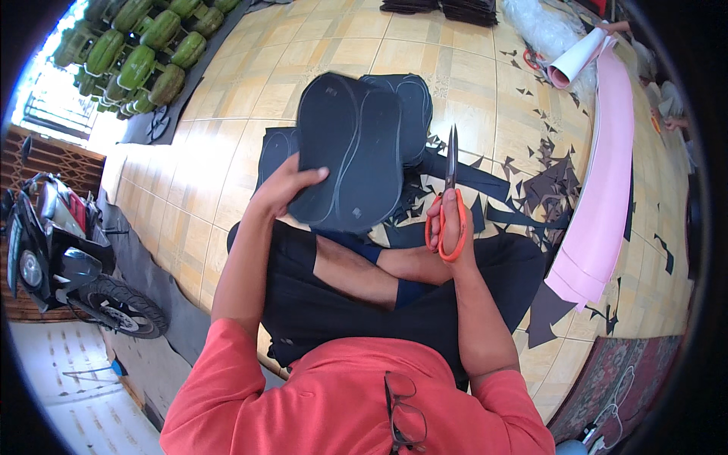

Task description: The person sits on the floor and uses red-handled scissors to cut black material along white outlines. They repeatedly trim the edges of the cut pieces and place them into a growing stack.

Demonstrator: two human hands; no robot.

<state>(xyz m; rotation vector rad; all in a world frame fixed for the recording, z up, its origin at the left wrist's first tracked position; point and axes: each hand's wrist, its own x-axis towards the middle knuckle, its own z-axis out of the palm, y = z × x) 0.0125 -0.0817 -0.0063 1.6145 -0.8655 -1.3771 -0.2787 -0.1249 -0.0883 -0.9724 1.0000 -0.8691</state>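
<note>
Roughly, landmark: dark foam sheet [350,152] marked with sole outlines, held up above the crossed legs; everything below placed from it

Left hand: left hand [282,186] gripped the sheet's lower left edge, thumb across the front face, fingers hidden behind; closed on the sheet, forearm rising from the lower edge, wrist bent inward

Right hand: right hand [453,220] sat just right of the sheet's lower right corner, fingers through the loops of orange-handled scissors [449,199]; wrapped tight on the handles

Scissors: blades pointed up and away from the body, appeared closed or nearly so; tips level with the sheet's mid height, apart from its right edge, not touching

Key relation: sheet lay left of the blades; its long axis ran near vertical, slightly tilted; blades ran about parallel to that axis; right hand nearer the right edge, left hand already on the sheet

Behind sheet: more dark sole-shaped pieces [413,98] on the tiled floor [227,152], partly covered by it

Right of sheet: dark offcut scraps [550,182] strewn on the tiles; further right a pink foam sheet [607,189] and a white paper roll [578,57]

Far left of sheet: green gas cylinders [140,49] and a parked motorbike [68,258]

Below sheet: glasses [404,413] hung at the red shirt collar
</note>
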